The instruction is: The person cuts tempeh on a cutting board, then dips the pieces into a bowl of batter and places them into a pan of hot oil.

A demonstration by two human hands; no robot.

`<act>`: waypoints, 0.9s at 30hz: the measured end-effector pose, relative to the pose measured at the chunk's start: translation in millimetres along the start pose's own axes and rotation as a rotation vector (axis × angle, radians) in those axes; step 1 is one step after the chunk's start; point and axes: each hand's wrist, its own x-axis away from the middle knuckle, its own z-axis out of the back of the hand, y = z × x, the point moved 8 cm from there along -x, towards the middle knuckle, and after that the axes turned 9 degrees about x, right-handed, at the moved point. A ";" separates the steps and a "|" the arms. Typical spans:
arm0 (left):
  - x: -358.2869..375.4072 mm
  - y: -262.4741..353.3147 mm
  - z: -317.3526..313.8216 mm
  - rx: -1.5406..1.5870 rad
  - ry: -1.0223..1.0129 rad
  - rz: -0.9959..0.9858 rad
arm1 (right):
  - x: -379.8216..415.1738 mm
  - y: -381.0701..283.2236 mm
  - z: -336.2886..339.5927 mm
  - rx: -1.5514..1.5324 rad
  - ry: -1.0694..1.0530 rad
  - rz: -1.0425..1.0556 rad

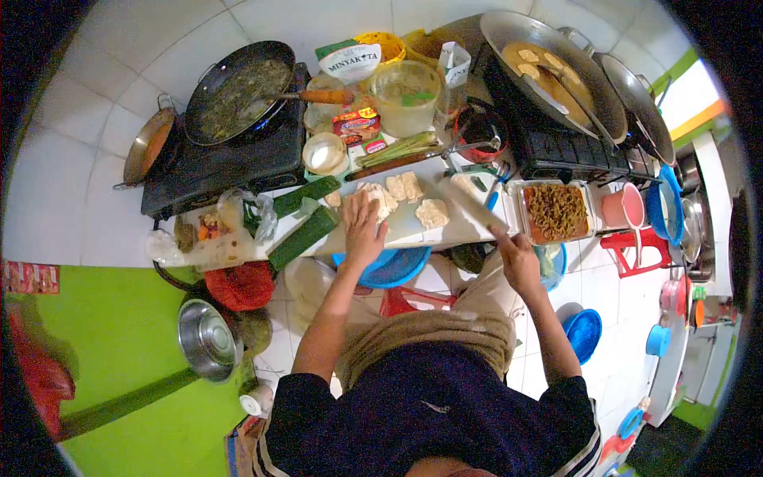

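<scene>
My left hand lies over a pale, crumbly-looking slab on the counter, fingers stretched out across its near side. Close by are pale cut blocks and a loose pale piece. In my right hand is a knife, fingers wrapped round its handle. The broad blade points up and left over the counter, with its tip near the loose piece. Left of my left hand lie two long dark green bars.
A wok of dark greens sits on the left stove, and a large wok of brown liquid on the right one. A glass dish of brown food stands right of the knife. Below the counter is a blue basin.
</scene>
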 end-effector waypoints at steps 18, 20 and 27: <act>-53.5 -9.4 -23.4 -0.052 -0.162 0.017 | -67.7 -5.3 -63.2 0.150 -0.165 0.235; -53.5 -9.2 -23.5 -0.059 -0.169 0.017 | -70.8 -15.8 -64.4 0.097 -0.178 0.222; -55.8 -7.5 -20.7 -0.025 -0.143 0.013 | -87.3 -48.0 -74.7 -0.022 -0.059 0.258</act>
